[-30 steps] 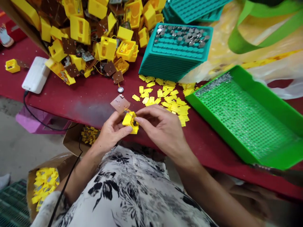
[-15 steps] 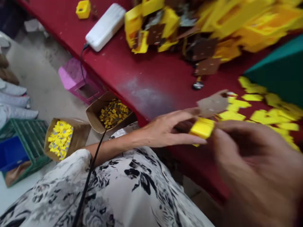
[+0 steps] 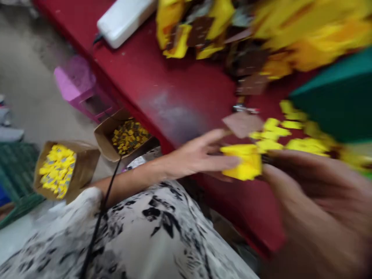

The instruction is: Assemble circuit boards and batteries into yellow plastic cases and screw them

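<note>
A small yellow plastic case point(image 3: 247, 164), blurred by motion, is between my two hands above the table's near edge. My left hand point(image 3: 200, 153) grips its left side, with one finger lying across its front. My right hand point(image 3: 314, 193), large and close to the camera, pinches at the case's right edge; a small dark spot between those fingertips is too blurred to name. Just beyond my left fingertips is a flat pinkish-brown plate point(image 3: 243, 124); whether my fingers touch it I cannot tell. Flat yellow pieces point(image 3: 271, 133) lie scattered on the cloth behind the case.
Yellow housings point(image 3: 308, 35) with brown plates pile up at the back of the red-covered table point(image 3: 139, 77). A green box point(image 3: 334, 97) stands right, a white power bank-like block point(image 3: 124, 23) left. Below are two cartons point(image 3: 84, 162) of small yellow parts and a pink stool point(image 3: 87, 95).
The yellow case has turned, showing a broader face, and my left finger now lies over its front. The view has shifted, so the table things appear displaced.
</note>
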The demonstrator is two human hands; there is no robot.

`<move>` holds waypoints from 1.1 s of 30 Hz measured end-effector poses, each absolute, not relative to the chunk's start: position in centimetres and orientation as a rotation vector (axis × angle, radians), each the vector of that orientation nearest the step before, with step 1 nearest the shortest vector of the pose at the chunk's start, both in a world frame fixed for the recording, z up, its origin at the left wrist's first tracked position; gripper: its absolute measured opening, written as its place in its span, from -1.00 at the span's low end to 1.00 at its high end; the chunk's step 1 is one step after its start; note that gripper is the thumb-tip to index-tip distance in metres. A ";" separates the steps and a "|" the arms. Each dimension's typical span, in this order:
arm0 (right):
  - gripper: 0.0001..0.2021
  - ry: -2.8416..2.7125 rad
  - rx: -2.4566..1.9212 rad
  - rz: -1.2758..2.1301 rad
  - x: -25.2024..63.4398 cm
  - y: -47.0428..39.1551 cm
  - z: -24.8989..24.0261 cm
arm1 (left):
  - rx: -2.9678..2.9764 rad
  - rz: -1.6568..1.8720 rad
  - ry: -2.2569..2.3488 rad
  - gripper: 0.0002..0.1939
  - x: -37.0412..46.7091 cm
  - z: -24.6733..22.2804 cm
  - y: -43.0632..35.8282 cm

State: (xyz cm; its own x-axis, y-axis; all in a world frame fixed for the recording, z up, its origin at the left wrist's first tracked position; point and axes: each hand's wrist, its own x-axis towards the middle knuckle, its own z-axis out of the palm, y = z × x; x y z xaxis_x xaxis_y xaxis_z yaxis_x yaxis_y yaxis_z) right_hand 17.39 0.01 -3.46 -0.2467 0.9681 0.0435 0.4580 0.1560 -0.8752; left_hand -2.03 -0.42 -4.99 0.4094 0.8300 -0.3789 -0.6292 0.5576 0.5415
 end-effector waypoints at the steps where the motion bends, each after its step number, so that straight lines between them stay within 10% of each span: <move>1: -0.80 -1.646 -1.542 0.891 16.2 -0.1 -2.8 | 0.354 0.985 0.626 -0.38 -2.2 -5.2 -0.5; 9: -0.92 -1.381 -1.425 1.248 15.2 1.9 -1.4 | 0.592 1.023 0.756 -0.34 -2.8 -6.3 0.9; 25: -0.92 -1.827 -1.483 0.267 13.6 -0.8 -2.9 | 0.775 1.047 0.920 -0.56 -1.4 -5.2 0.5; 33: -0.92 -1.515 -1.445 0.780 14.7 0.2 -2.2 | 0.809 1.043 0.892 -0.44 -1.7 -5.7 0.5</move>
